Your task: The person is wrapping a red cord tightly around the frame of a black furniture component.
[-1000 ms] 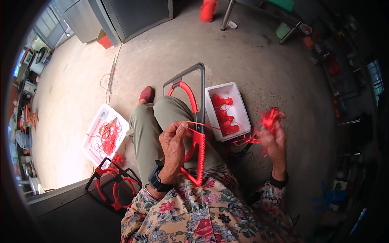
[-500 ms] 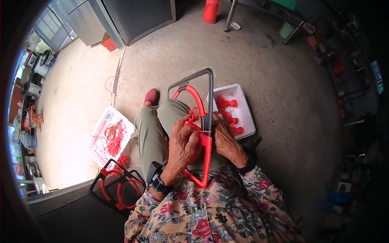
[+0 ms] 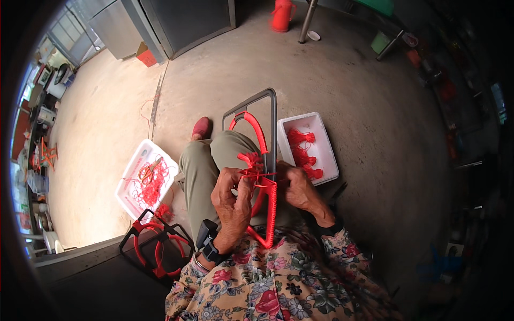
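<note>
A dark grey frame (image 3: 273, 125) with an inner curved bar leans upright over my lap. Red cord wrapping (image 3: 271, 216) covers its lower side and bottom, and more red covers the curved bar. My left hand (image 3: 231, 198) is closed in a pinch on a loose bundle of red cord (image 3: 250, 160) at the frame's left. A thin red strand runs from there across the side bar. On the bar's right, my right hand (image 3: 301, 191) is closed at the strand's end; its fingertips are partly hidden.
A white foam box (image 3: 332, 155) with red cord bundles stands right of my knees. At the left are a white tray (image 3: 128, 200) with tangled red cord and orange-handled scissors (image 3: 147, 172), and more red-and-black frames (image 3: 136, 243). A red flask (image 3: 280, 16) stands far ahead.
My hands have drawn apart on either side of the frame, the left moving left and down, the right moving slightly right. The strand across the bar and the loose bundle show more plainly.
</note>
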The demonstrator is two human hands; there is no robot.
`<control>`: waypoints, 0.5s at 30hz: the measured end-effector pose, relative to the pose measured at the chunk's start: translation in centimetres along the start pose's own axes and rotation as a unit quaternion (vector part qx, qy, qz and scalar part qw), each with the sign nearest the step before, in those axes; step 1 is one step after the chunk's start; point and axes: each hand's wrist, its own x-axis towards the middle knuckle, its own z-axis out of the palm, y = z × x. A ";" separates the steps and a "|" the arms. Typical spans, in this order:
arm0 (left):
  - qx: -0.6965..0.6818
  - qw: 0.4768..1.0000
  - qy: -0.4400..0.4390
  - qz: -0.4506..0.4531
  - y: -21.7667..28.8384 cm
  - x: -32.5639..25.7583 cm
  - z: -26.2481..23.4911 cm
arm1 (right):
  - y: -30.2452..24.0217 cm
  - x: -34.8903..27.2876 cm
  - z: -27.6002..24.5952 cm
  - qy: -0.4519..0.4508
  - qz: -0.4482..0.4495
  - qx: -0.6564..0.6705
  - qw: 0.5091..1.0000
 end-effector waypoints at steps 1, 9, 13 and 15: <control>0.003 1.000 0.002 -0.001 -0.1 -0.1 -0.2 | -0.7 0.0 0.1 0.055 0.026 0.039 0.997; 0.034 0.996 0.030 0.077 1.2 -0.6 -0.4 | -6.0 1.2 -1.4 0.306 -0.018 0.059 0.950; 0.042 0.993 0.057 0.091 1.3 -0.4 -0.6 | -8.8 0.9 -1.1 0.113 -0.168 -0.241 0.949; 0.040 0.992 0.060 0.105 1.9 -0.3 -0.5 | -8.6 1.1 -0.5 0.130 -0.177 -0.267 0.939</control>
